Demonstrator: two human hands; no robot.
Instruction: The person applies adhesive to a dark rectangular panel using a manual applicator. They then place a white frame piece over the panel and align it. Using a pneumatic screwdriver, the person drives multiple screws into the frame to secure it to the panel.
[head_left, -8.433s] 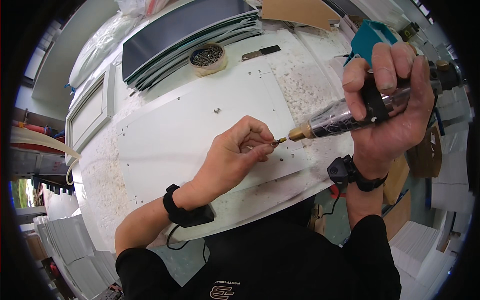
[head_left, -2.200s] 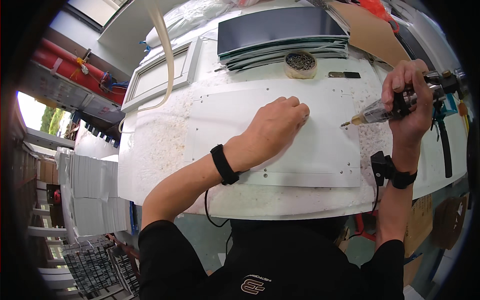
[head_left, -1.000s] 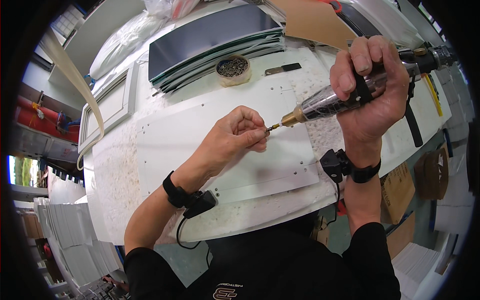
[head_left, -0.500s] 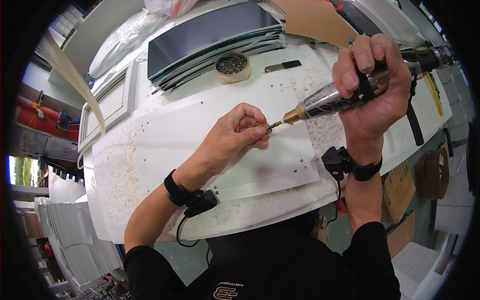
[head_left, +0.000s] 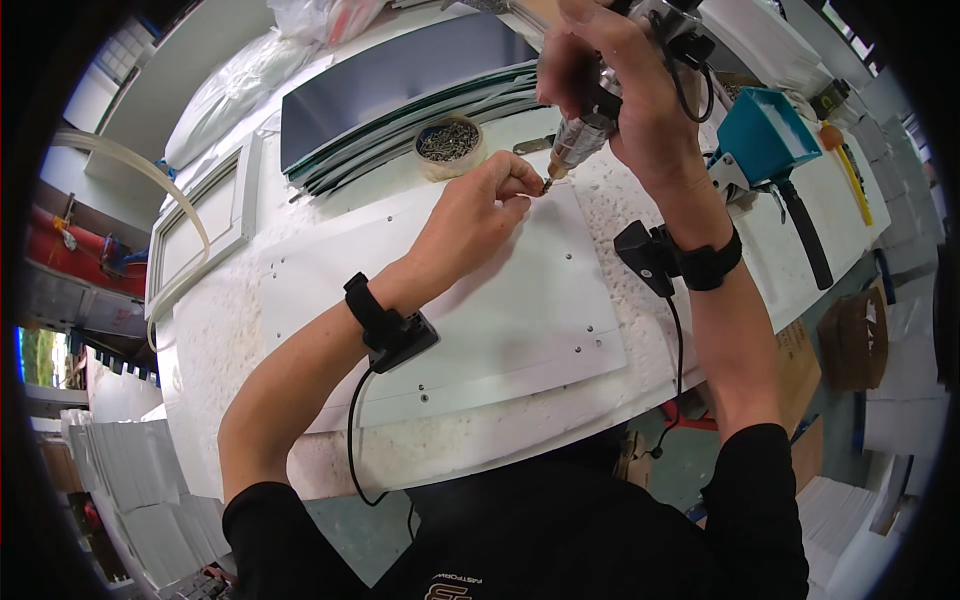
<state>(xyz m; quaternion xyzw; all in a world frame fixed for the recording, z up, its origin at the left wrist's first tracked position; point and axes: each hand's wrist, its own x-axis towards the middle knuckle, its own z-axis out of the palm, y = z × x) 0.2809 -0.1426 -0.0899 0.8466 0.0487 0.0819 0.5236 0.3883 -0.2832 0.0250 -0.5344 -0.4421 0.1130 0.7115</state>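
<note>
**Screw held at driver tip, far edge of panel**

Left hand (head_left: pixel 470 215) pinching small screw (head_left: pixel 541 187) under tip of powered screwdriver (head_left: pixel 580 135). Right hand (head_left: pixel 625 85) closed around screwdriver body. White panel (head_left: pixel 500 310) flat beneath on workbench (head_left: pixel 230 330). Round tin of screws (head_left: pixel 447 147) just beyond, far left.

— Where's the panel (head_left: pixel 480 300)?
— Flat on the bench (head_left: pixel 250 400), right in front of the person.
— And behind it?
— A tub of screws (head_left: pixel 447 143), with stacked sheets (head_left: pixel 400 90) farther back. A scoop (head_left: pixel 765 135) lies off to the right.
</note>
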